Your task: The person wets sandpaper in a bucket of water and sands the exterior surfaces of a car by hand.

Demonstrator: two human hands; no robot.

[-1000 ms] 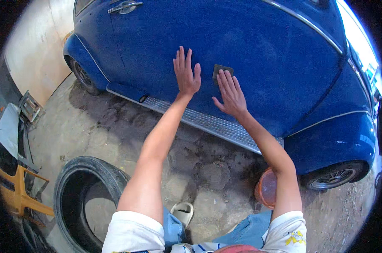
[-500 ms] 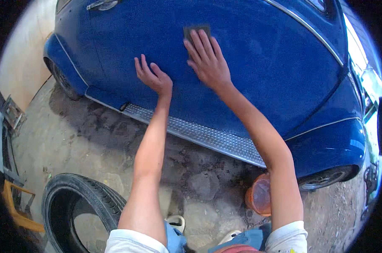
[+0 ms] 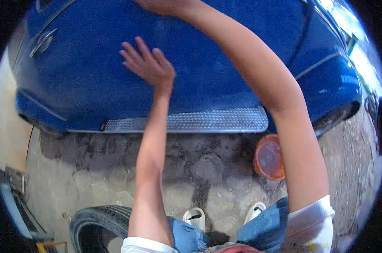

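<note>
Blue car bodywork (image 3: 216,63) fills the upper part of the view. My left hand (image 3: 151,65) is open against the door, its fingers spread and nothing in them. I cannot tell whether the palm touches the paint. My right arm reaches far up across the car, and only the wrist side of my right hand (image 3: 159,5) shows at the top edge. Its fingers are cut off, so the dark flat pad seen under them earlier is out of sight.
A silver ribbed running board (image 3: 207,120) runs along the car's bottom. An orange bucket of liquid (image 3: 269,158) stands by the right forearm. A loose tyre (image 3: 100,215) lies at the lower left. My feet in pale clogs (image 3: 195,217) are on the stained ground.
My right hand has moved up and left, from the middle of the panel to the top edge. My left hand's fingers have spread. The view has shifted and turned against the car.
</note>
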